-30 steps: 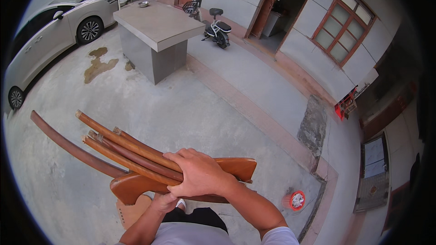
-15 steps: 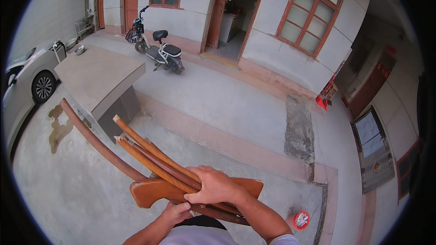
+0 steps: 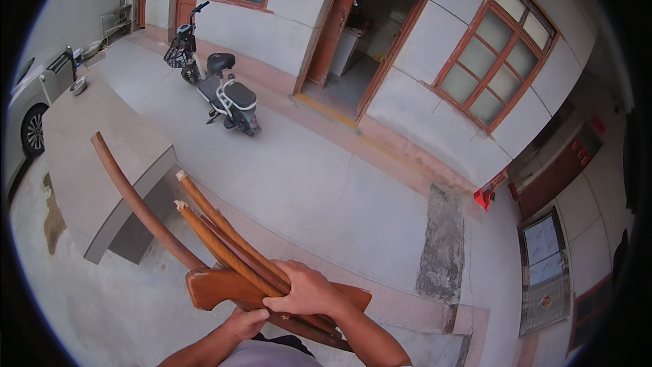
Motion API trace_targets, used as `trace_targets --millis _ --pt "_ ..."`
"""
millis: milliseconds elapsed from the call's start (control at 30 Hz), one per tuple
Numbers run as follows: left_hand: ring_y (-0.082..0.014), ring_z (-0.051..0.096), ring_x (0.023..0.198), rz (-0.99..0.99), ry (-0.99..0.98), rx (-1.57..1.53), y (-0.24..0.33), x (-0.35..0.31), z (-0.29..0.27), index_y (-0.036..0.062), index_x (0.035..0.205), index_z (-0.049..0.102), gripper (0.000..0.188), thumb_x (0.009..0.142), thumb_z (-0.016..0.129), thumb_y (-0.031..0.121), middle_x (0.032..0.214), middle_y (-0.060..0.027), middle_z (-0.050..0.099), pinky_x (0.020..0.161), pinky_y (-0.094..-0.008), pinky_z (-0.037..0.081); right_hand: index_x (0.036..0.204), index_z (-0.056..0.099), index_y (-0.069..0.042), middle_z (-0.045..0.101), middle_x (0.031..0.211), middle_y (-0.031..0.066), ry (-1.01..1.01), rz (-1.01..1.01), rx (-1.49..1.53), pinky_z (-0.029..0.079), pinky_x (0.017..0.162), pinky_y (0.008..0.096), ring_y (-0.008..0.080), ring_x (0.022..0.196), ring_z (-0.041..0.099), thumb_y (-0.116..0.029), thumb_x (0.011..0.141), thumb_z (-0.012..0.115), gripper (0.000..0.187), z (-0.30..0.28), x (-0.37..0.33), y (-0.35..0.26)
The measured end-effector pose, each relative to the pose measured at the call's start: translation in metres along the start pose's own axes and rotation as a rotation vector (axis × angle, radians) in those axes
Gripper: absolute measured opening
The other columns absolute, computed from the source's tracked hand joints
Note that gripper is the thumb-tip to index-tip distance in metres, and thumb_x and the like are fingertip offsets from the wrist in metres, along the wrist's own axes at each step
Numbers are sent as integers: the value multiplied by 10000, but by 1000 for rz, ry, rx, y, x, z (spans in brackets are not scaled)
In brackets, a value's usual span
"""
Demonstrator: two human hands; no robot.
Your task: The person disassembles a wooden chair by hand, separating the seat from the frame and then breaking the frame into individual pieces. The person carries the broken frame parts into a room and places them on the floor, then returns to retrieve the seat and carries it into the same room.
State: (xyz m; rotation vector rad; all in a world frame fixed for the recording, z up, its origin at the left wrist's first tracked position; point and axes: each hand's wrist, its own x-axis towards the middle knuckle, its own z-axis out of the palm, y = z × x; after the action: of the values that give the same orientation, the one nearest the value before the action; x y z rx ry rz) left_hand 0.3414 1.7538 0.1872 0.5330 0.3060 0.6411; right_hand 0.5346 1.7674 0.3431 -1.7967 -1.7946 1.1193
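Note:
Both hands hold a bundle of brown wooden furniture pieces in front of my body. My right hand lies over the top, its fingers wrapped round several slim rods with splintered, pale far ends. Below and left of it, my left hand grips the bundle from underneath, thumb up against the wood; its other fingers are mostly hidden. Crosswise beneath the rods is a wide shaped board. One long curved piece reaches far out to the upper left. Where the pieces overlap under my hands, I cannot tell whether they are joined.
A large table with a metal bowl stands at left, beside a parked car. Farther ahead is an electric scooter, near an open doorway. A low pink-edged step and a rough patch cross the paving.
My view has shifted forward and turned, so the scooter and doorway look nearer and the car slides off left. The red bin has left view. Both hands keep their hold on the wood.

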Motion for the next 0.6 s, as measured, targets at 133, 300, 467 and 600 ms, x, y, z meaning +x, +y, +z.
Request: trace_targets --millis 133,300,467,600 --pt "-229 549 1223 -73 -20 -1 48 127 7 29 1383 481 642 832 766 194 1317 -83 580 1063 -414 415 1396 511 -69 592 1236 202 79 112 20 468 979 412 351 1155 574 -411 703 771 816 -94 65 20" --pt "-218 535 1210 -146 -146 134 79 295 -12 15 1384 459 706 810 802 241 1324 -82 551 1034 -372 436 1393 515 -96 598 1200 203 203 44 23 470 972 416 354 1155 566 -397 715 769 784 -193 153 80" --pt "-213 548 1158 -85 -67 234 116 465 -26 -1 1362 469 689 814 800 253 1267 -80 569 1012 -359 444 1389 507 -87 605 1143 201 298 -79 -4 485 942 428 361 1112 578 -405 718 759 784 -300 276 154" --pt "-208 564 1146 -97 -63 232 171 571 -22 8 1324 508 637 816 797 262 1253 -78 586 987 -360 469 1386 495 -78 588 1140 178 219 -157 -14 489 934 426 352 1097 576 -383 712 761 786 -386 373 179"
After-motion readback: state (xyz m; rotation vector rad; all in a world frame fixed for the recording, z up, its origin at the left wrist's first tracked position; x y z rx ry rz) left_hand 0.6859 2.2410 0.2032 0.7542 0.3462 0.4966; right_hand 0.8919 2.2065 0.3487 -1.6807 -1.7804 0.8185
